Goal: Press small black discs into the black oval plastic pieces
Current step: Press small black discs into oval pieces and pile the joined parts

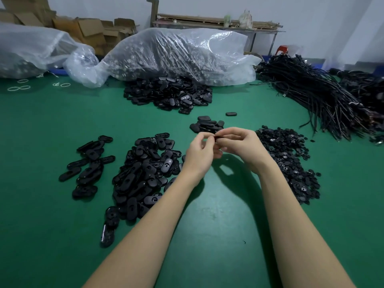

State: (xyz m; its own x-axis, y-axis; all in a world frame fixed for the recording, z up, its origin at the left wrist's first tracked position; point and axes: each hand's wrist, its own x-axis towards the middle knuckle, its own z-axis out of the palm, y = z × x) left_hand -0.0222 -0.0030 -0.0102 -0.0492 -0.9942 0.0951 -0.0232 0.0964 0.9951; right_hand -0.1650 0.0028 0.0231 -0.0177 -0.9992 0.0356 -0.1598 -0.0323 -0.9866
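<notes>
Both my hands meet above the middle of the green table. My right hand (241,146) grips a black oval piece (220,138) edge-on, mostly hidden by the fingers. My left hand (202,152) pinches at the oval's left end; whether a disc sits there I cannot see. A heap of small black discs (288,161) lies just right of my right hand. A big heap of black ovals (145,175) lies left of my left hand, with a smaller group (87,167) further left. A little stack of ovals (207,124) lies just beyond my hands.
Another oval heap (168,94) spills from a clear plastic bag (178,55) at the back. A single oval (231,114) lies apart. Black cable bundles (311,96) fill the back right. A second bag (31,48) and cardboard boxes (89,30) stand back left.
</notes>
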